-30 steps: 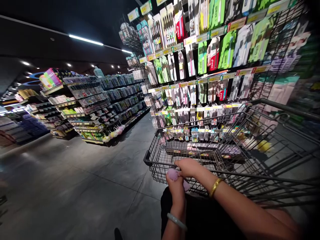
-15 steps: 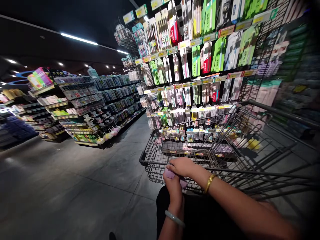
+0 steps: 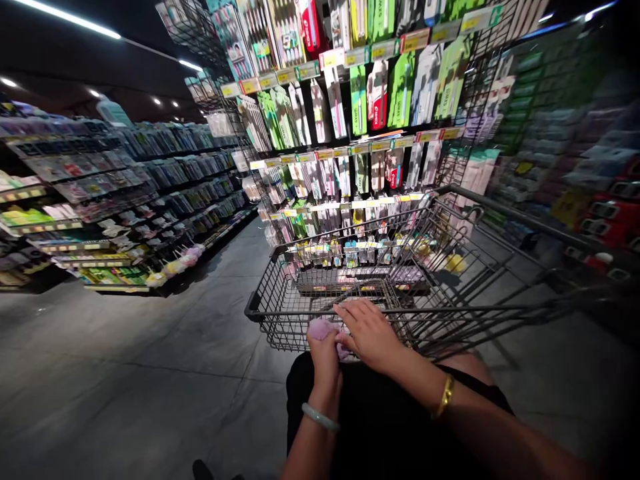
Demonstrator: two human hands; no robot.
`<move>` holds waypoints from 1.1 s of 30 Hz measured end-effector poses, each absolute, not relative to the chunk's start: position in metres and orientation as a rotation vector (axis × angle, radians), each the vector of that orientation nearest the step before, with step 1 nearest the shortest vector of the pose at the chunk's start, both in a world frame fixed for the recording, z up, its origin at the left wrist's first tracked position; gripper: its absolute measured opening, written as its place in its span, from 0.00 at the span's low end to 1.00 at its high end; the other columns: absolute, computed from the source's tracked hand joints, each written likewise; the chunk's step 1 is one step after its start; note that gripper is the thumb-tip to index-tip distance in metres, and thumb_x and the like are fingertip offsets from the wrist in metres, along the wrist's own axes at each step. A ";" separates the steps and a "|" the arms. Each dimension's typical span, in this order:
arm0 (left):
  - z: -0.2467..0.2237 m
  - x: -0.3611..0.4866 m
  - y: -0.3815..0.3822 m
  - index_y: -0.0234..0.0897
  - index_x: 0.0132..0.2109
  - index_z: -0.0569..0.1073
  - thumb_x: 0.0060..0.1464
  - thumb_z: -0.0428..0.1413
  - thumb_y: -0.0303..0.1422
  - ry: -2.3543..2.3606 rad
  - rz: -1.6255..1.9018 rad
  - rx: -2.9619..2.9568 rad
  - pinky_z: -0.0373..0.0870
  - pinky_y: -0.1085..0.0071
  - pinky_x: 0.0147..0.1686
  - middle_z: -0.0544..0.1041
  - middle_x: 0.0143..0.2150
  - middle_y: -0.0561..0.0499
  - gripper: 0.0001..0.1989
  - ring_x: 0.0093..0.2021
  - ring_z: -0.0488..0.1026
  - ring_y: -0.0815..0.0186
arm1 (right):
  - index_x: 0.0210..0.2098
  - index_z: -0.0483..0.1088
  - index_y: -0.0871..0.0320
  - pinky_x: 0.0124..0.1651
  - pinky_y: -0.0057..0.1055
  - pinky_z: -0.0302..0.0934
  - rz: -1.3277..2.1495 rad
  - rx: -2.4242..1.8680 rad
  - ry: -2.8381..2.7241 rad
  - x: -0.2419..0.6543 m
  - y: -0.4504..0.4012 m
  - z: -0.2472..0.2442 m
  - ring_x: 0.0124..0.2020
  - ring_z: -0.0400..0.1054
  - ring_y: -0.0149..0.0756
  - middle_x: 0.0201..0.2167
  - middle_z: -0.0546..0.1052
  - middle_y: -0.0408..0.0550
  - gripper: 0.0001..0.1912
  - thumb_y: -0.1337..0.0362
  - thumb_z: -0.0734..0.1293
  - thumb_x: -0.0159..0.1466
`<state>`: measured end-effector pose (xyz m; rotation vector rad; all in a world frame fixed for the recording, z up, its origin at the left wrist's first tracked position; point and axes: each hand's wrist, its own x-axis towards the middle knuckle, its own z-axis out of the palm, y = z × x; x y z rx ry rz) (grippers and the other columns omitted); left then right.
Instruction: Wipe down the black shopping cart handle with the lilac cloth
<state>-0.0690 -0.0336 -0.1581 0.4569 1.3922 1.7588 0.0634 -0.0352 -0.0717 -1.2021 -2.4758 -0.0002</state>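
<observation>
My left hand (image 3: 324, 363), with a pale bangle at its wrist, is closed round a fluffy light purple cloth (image 3: 321, 329) beside the cart's near side. Just right of it, my right hand (image 3: 371, 335), with a gold bangle, lies palm down over the near rim of the cart (image 3: 280, 312). Its fingers are stretched out, and its thumb reaches to the purple cloth. Part of the cloth shows between the two hands. The wire basket of the cart is behind them.
A rack of packaged toothbrushes (image 3: 359, 100) rises behind the cart. Stocked shelves (image 3: 175, 167) line the aisle at the left, with grey floor (image 3: 200, 333) before them. Blurred goods (image 3: 610, 213) stand at the right.
The view has turned right, so rack and cart sit further left. My right hand has spread its fingers over the rim, and more of the purple cloth shows at my left hand.
</observation>
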 end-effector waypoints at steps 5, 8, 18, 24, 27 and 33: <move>-0.154 -0.065 -0.043 0.37 0.38 0.67 0.33 0.64 0.27 1.268 1.570 0.343 0.72 0.72 0.28 0.73 0.29 0.56 0.21 0.27 0.74 0.67 | 0.70 0.55 0.59 0.70 0.48 0.42 -0.024 -1.129 -2.450 0.067 -0.034 -0.080 0.67 0.55 0.48 0.67 0.64 0.57 0.33 0.48 0.57 0.71; -0.127 -0.060 -0.049 0.36 0.38 0.70 0.40 0.63 0.34 1.153 1.518 0.330 0.72 0.72 0.27 0.75 0.31 0.51 0.17 0.31 0.77 0.64 | 0.70 0.54 0.55 0.72 0.48 0.39 0.016 -1.008 -2.462 0.072 -0.036 -0.079 0.70 0.50 0.45 0.70 0.58 0.53 0.34 0.47 0.57 0.71; -0.078 -0.051 -0.080 0.35 0.48 0.76 0.56 0.52 0.54 0.840 1.202 0.326 0.75 0.63 0.35 0.78 0.46 0.40 0.27 0.44 0.77 0.54 | 0.62 0.66 0.44 0.71 0.52 0.44 0.074 -0.759 -2.377 0.084 -0.054 -0.109 0.71 0.48 0.41 0.69 0.61 0.47 0.24 0.56 0.67 0.67; -0.104 -0.055 -0.075 0.35 0.45 0.77 0.55 0.55 0.51 0.924 1.067 0.447 0.75 0.57 0.40 0.79 0.43 0.40 0.24 0.41 0.77 0.54 | 0.62 0.66 0.43 0.70 0.50 0.49 -0.055 -0.741 -2.465 0.104 -0.045 -0.143 0.70 0.50 0.38 0.67 0.63 0.41 0.23 0.68 0.59 0.71; -0.112 -0.057 -0.078 0.36 0.39 0.78 0.54 0.57 0.50 1.330 1.185 0.749 0.74 0.57 0.40 0.78 0.37 0.42 0.21 0.38 0.76 0.55 | 0.62 0.66 0.45 0.69 0.47 0.51 -0.062 -0.774 -2.514 0.120 -0.038 -0.158 0.69 0.55 0.37 0.67 0.65 0.41 0.23 0.70 0.58 0.72; -0.070 -0.056 -0.061 0.43 0.44 0.77 0.61 0.52 0.36 1.683 1.490 1.897 0.63 0.58 0.55 0.76 0.44 0.46 0.09 0.49 0.70 0.55 | 0.59 0.70 0.46 0.65 0.41 0.56 0.049 -0.859 -2.609 0.117 -0.023 -0.175 0.62 0.64 0.36 0.60 0.73 0.44 0.21 0.68 0.58 0.72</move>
